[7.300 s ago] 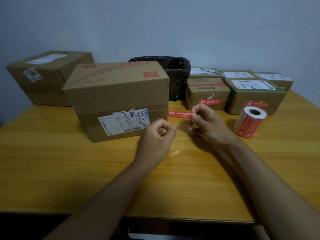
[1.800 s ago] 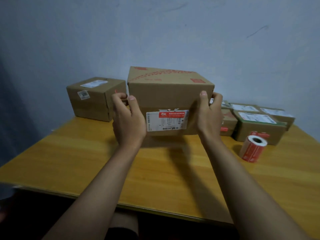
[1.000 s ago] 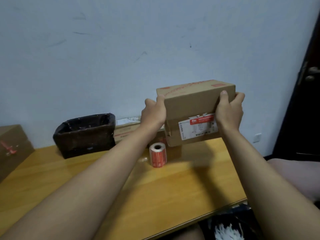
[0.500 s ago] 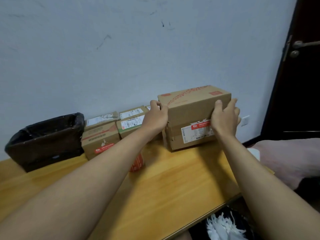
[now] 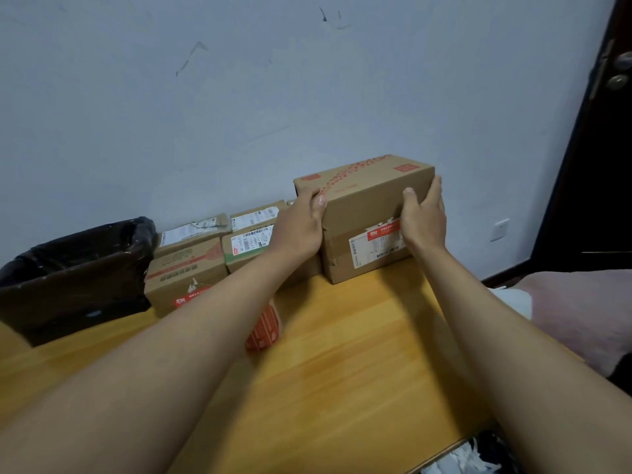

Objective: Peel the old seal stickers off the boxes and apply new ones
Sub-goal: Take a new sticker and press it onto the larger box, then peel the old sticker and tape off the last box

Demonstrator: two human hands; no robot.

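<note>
A pale blue-grey wall with a few scuff marks backs a yellow wooden table [image 5: 342, 388] with a smooth, glossy grain. At the far left of the table stands a rectangular bin [image 5: 68, 278] lined with a crinkled black plastic bag. Just to its right sits a cluster of small cardboard boxes [image 5: 184, 275], matte brown, with white shipping labels on their tops and a red seal sticker on the front face of the nearest one. In front of them a red sticker roll [image 5: 265, 328] stands on the table, partly hidden behind the left forearm. Further right, near the table's far right corner, rests the large cardboard box [image 5: 362, 213], a plain brown carton with red printed markings across its top, a band of tape round its front and a white shipping label with a red seal sticker [image 5: 383, 230] along the label's upper edge. The left hand [image 5: 301, 224] grips the box's left front edge, thumb on the front face and fingers wrapped round the side. The right hand [image 5: 424, 217] holds the right end, fingers extended along the side and thumb on the front. At the far right stands a dark door [image 5: 595, 148] with a metal handle.
</note>
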